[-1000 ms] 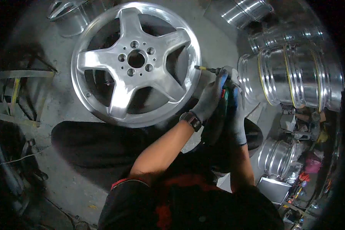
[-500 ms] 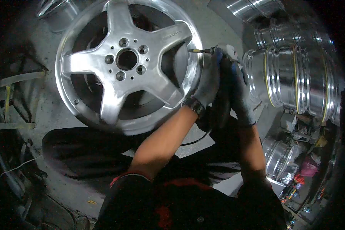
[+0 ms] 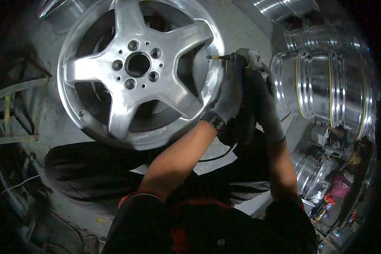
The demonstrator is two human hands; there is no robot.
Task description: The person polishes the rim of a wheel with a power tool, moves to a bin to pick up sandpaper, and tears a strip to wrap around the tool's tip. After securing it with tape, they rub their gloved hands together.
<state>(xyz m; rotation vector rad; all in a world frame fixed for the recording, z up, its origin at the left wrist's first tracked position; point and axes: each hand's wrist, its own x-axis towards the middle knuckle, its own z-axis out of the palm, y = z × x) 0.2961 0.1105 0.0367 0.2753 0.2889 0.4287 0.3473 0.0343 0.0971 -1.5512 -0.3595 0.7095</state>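
Observation:
A large five-spoke alloy wheel (image 3: 91,67) of bare shiny metal lies face up in front of me. My left hand (image 3: 230,91), gloved in grey with a dark watch at the wrist, is closed around the front of a power grinder (image 3: 250,57). Farther back on the same tool, my right hand (image 3: 264,95), also gloved, is wrapped round its body. The grinder's thin shaft (image 3: 220,57) carries a yellowish band and points left across the wheel's right lip, its dark tip over the gap between two spokes. Shadow hides most of the fingers and the grinder's body.
Several polished wheel barrels (image 3: 317,84) stand in a row on the right, with another rim (image 3: 307,173) lower down. A metal frame (image 3: 21,86) is at the left. A dark cable (image 3: 218,157) runs by my legs. Clutter (image 3: 330,197) lies at lower right.
The wheel sits slightly farther left in view, and the barrels slightly farther right. Both hands keep their hold on the grinder, whose shaft stays over the right lip.

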